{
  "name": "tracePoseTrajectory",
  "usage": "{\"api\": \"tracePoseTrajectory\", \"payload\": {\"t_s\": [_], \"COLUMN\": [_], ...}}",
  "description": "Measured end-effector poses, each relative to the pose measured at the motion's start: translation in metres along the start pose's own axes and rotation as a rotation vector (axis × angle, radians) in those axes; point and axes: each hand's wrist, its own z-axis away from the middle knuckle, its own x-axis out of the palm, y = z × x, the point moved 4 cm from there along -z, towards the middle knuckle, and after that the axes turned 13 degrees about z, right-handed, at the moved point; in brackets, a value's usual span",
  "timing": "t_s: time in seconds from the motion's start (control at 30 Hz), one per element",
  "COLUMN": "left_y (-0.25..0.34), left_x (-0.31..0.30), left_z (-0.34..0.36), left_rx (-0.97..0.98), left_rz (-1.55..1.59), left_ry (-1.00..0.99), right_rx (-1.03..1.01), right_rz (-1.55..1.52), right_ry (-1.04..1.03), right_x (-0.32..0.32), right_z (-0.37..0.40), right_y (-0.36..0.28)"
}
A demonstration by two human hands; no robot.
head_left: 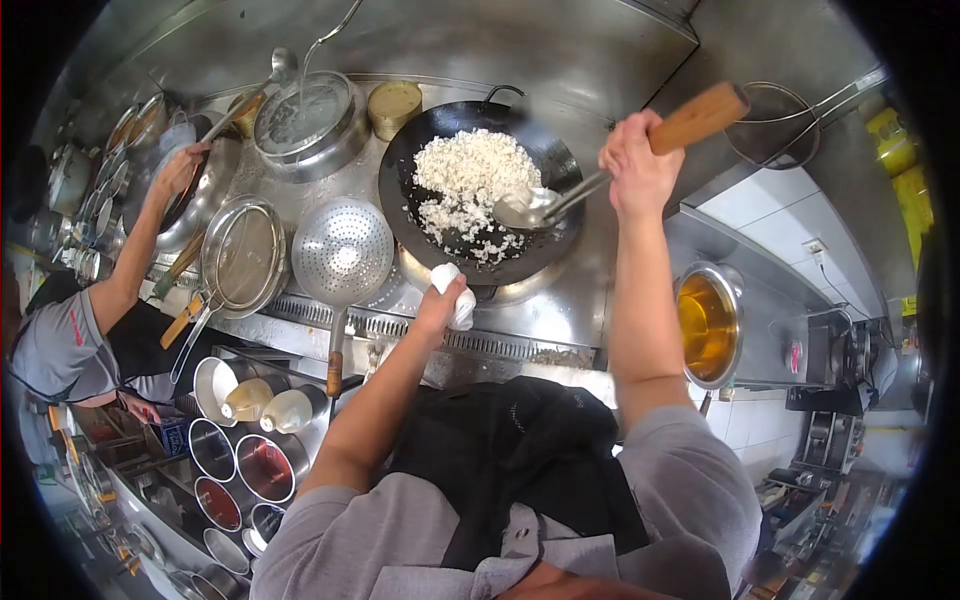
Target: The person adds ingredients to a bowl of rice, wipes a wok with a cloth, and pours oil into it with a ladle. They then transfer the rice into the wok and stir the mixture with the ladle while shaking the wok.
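Your right hand (640, 165) was clamped on the ladle (527, 207), its bowl in the rice (465, 180) inside the wok (400, 195). Your left hand (437, 310) gripped a white cloth (463, 311) at the wok's near rim.

Stainless steel wall panels (560, 50) fill the top of the frame, catching soft light behind the steel cooking range (572, 305) in the middle. At the right a white tiled wall (765, 198) carries a socket (815, 247), and the lower right corner lies in cluttered shadow.
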Motion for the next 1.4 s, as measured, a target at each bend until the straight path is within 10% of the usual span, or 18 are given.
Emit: {"api": "tracePoseTrajectory", "payload": {"t_s": [0.13,0.37,0.47,0.57,0.7,0.77,0.9,0.97,1.1,1.23,1.4], "left_y": [-0.016,-0.003,-0.003,-0.001,0.001,-0.005,-0.003,0.002,0.009,0.013,0.003], "left_x": [0.004,0.002,-0.006,-0.011,-0.012,-0.015,-0.021,-0.015,-0.011,-0.010,-0.021], "left_z": [-0.017,-0.020,-0.024,-0.026,-0.029,-0.028,-0.038,-0.030,-0.024,-0.019,-0.034], "left_rx": [-0.067,0.023,0.059,0.065,0.116,0.112,0.098,0.129,0.138,0.095,0.186], "left_rz": [0.082,0.011,-0.139,-0.118,-0.120,-0.127,-0.203,-0.122,-0.208,-0.169,-0.204], "left_ry": [-0.005,0.054,0.065,0.071,0.086,0.084,0.057,0.068,0.121,0.087,0.138], "right_rx": [0.097,-0.097,0.170,0.189,-0.251,-0.031,0.207,-0.029,-0.083,0.209,-0.212], "right_rz": [-0.190,0.047,-0.056,0.058,-0.165,-0.101,0.091,-0.043,0.004,0.032,-0.145], "right_ry": [-0.101,0.355,0.278,0.164,0.215,0.204,0.063,0.024,0.283,0.034,-0.049], "right_x": [0.007,-0.028,-0.008,-0.001,-0.002,0.022,0.038,0.025,0.035,0.052,0.058], "right_z": [-0.015,-0.035,-0.052,-0.081,-0.041,-0.026,-0.087,-0.088,-0.045,-0.094,-0.033], "right_y": [0.108,0.031,0.101,0.026,0.036,0.129,0.034,0.007,0.100,0.048,0.041]}}
